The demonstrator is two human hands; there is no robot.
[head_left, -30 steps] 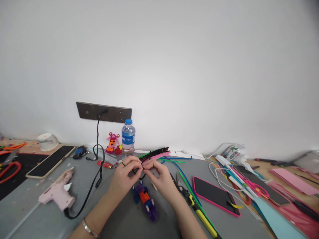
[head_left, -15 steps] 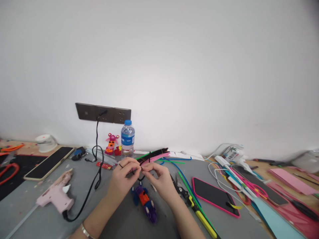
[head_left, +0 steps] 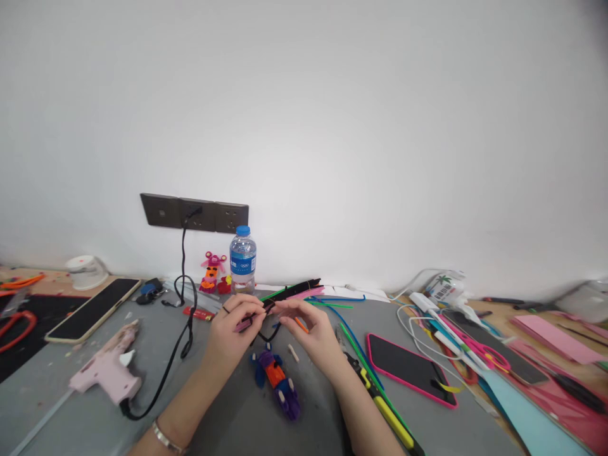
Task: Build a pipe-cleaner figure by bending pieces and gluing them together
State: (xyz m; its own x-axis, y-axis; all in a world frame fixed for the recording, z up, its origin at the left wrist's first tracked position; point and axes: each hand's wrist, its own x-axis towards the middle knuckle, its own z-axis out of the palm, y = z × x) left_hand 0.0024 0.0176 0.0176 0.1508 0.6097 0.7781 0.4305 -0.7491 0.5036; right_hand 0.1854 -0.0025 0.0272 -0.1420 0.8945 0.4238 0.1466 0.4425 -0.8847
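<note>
My left hand (head_left: 235,332) pinches a thin, fuzzy black strip, which looks like a pipe cleaner (head_left: 272,334), between thumb and fingers. A loop of it hangs below the fingertips. My right hand (head_left: 308,329) has its thumb and fingers closed on the same strip from the other side; its exact grip is partly hidden. Just below both hands lies a small purple, blue and orange fuzzy figure (head_left: 278,383) with pale pieces on it. A small white piece (head_left: 293,353) rests beside the figure.
A pink glue gun (head_left: 107,373) with its black cord lies left. Behind stand a water bottle (head_left: 242,261) and a pink-orange figure (head_left: 210,272). Black and pink pipe cleaners (head_left: 304,288) lie by the wall. To the right are yellow-black pliers (head_left: 387,418) and a pink-cased phone (head_left: 411,369).
My right hand has shifted slightly, its thumb now farther from the left fingertips. More of the black loop shows between the hands. The view has tilted a little.
</note>
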